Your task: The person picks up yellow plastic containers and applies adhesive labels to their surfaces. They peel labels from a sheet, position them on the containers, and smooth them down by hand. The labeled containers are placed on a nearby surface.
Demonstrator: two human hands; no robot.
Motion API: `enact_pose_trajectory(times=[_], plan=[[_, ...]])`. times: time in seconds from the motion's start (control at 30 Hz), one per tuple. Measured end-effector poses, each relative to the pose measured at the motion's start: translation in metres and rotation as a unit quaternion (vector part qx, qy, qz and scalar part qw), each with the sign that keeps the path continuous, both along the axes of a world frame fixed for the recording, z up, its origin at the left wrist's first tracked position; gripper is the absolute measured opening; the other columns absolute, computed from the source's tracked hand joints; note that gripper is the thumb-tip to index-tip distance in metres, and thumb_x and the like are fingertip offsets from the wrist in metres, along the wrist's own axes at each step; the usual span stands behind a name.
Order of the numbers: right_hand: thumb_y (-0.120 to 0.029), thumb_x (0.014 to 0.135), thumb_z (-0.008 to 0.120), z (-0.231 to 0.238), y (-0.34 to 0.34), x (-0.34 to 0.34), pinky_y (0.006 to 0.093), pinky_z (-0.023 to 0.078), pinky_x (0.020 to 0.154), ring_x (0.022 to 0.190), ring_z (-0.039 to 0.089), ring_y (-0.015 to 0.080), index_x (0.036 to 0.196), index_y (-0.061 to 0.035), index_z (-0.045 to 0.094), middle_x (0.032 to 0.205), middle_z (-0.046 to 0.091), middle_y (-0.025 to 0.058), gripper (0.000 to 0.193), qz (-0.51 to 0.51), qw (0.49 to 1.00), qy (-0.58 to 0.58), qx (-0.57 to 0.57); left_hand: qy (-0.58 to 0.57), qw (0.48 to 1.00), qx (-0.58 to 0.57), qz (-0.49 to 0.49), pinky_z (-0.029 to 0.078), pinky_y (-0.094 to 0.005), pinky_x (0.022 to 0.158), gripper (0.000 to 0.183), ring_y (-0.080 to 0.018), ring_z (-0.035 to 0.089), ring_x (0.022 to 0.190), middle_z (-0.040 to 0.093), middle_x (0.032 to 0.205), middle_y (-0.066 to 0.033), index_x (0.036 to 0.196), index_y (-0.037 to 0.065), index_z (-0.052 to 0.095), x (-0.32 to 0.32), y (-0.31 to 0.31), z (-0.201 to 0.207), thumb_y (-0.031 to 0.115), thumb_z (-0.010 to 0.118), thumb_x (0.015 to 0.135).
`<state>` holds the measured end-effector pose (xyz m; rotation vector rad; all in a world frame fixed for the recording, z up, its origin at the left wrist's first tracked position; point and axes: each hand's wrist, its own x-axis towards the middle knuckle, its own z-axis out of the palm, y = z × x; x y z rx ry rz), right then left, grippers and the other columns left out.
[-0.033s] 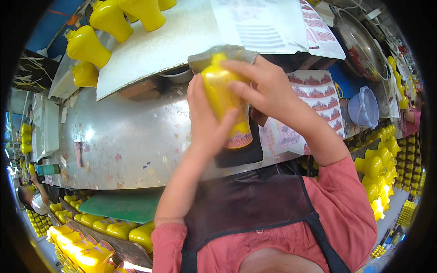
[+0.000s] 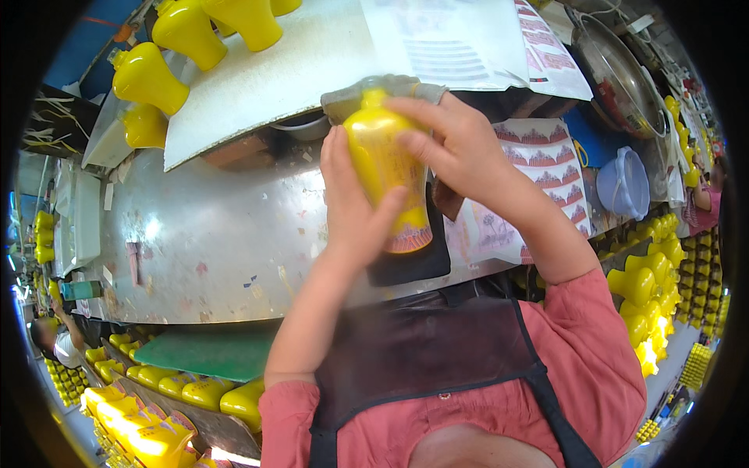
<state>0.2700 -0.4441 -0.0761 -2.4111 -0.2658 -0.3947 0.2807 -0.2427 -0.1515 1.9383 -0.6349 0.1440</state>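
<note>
A yellow vase-shaped bottle point(image 2: 382, 156) leans neck away from me, with a pink and purple printed band round its base. My left hand point(image 2: 355, 207) is wrapped about its left side, the thumb across the lower front. Beneath the neck lies a grey cloth point(image 2: 343, 101); a black pad point(image 2: 413, 269) is under the base. My right hand point(image 2: 456, 144) touches the bottle's upper right shoulder with index finger and thumb, slightly blurred. From under its palm sticks out a small brown flat piece point(image 2: 448, 203), apparently held by the curled fingers, which are hidden.
Printed decal sheets point(image 2: 546, 168) lie right of the hands, near a lilac bucket point(image 2: 622, 184) and a metal pan point(image 2: 616, 74). Yellow bottles point(image 2: 191, 35) stand on a white board point(image 2: 304, 58). A small brush-like tool point(image 2: 133, 264) lies on the metal table point(image 2: 211, 257).
My right thumb and index finger have shifted slightly up along the bottle's shoulder. The brown piece has moved a little with that hand. My left hand and the bottle stay nearly still.
</note>
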Motion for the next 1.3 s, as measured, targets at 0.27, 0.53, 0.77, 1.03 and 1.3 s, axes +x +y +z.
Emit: enact_pose_trajectory(times=[0.27, 0.53, 0.77, 1.03, 1.3], plan=[[-0.027, 0.098, 0.067, -0.036, -0.010, -0.039, 0.0312, 0.056, 0.079, 0.087, 0.067, 0.0147, 0.158, -0.0044, 0.034, 0.113, 0.069, 0.0175, 0.073, 0.011, 0.899, 0.249, 0.361, 0.244, 0.931, -0.248, -0.107, 0.030, -0.0432, 0.121, 0.100, -0.0328, 0.035, 0.149, 0.028, 0.163, -0.0225, 0.163, 0.003, -0.008, -0.018, 0.007, -0.004, 0.060, 0.048, 0.102], [-0.024, 0.089, 0.076, -0.070, 0.007, -0.046, 0.0302, 0.049, 0.061, 0.065, 0.060, 0.0137, 0.163, -0.0042, 0.018, 0.076, 0.063, 0.0072, 0.096, 0.008, 0.920, 0.200, 0.338, 0.218, 0.949, -0.215, -0.082, 0.029, -0.0419, 0.121, 0.093, -0.0308, 0.035, 0.149, 0.027, 0.164, -0.0200, 0.165, 0.009, -0.003, -0.021, 0.002, -0.006, 0.023, 0.063, 0.102], [-0.025, 0.086, 0.077, -0.075, 0.007, -0.049, 0.0304, 0.051, 0.061, 0.065, 0.063, 0.0150, 0.164, -0.0055, 0.016, 0.076, 0.065, 0.0081, 0.101, 0.025, 0.915, 0.194, 0.353, 0.230, 0.937, -0.248, -0.092, 0.034, -0.0450, 0.120, 0.094, -0.0328, 0.039, 0.146, 0.028, 0.162, -0.0207, 0.164, 0.005, -0.003, -0.021, 0.004, -0.006, 0.005, 0.061, 0.095], [-0.030, 0.094, 0.071, -0.071, 0.004, -0.047, 0.0282, 0.053, 0.068, 0.075, 0.065, 0.0139, 0.164, -0.0077, 0.016, 0.094, 0.069, 0.0131, 0.092, 0.042, 0.870, 0.217, 0.441, 0.228, 0.942, -0.229, -0.094, 0.029, -0.0413, 0.121, 0.092, -0.0285, 0.035, 0.149, 0.028, 0.164, -0.0177, 0.166, 0.011, -0.002, -0.017, 0.010, -0.010, 0.030, 0.063, 0.103], [-0.034, 0.098, 0.065, -0.069, 0.012, -0.045, 0.0399, 0.039, 0.114, 0.141, 0.047, 0.0384, 0.161, 0.0001, 0.019, 0.152, 0.045, 0.0300, 0.085, 0.013, 0.931, 0.171, 0.322, 0.220, 0.947, -0.224, -0.074, 0.028, -0.0419, 0.122, 0.090, -0.0292, 0.036, 0.146, 0.030, 0.160, -0.0171, 0.164, 0.013, -0.003, -0.023, -0.002, -0.004, 0.017, 0.062, 0.101]])
